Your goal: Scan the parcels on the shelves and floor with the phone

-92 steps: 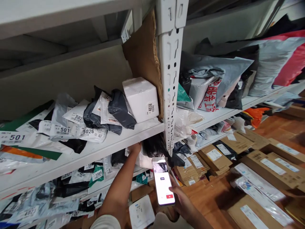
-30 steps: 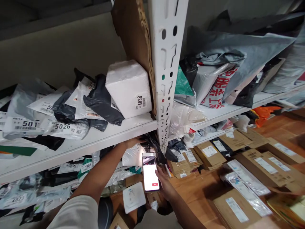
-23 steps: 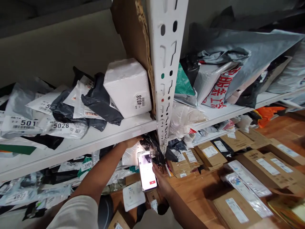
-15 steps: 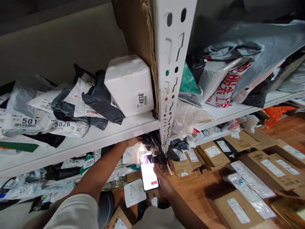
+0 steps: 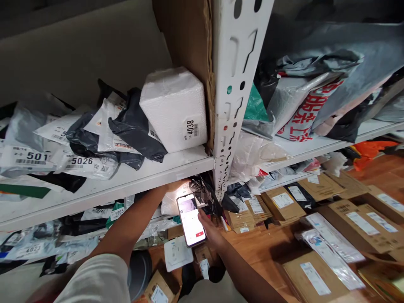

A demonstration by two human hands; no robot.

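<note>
Far left on the upper shelf (image 5: 176, 162): white parcel marked 5026 (image 5: 94, 166), then a dark pouch (image 5: 135, 126) against the white box labelled 4038 (image 5: 172, 107). Below the shelf edge, my left hand (image 5: 176, 185) reaches in at the top of a white packet (image 5: 169, 204); glare washes out the fingers, so I cannot tell whether they grip. Next, the lit phone (image 5: 190, 223), tilted, held in my right hand (image 5: 210, 229). Behind it, crumpled black plastic (image 5: 203, 189) near the perforated white post (image 5: 235, 84). Far right, cardboard cartons (image 5: 295, 275) on the wood-toned floor (image 5: 261, 252)
</note>
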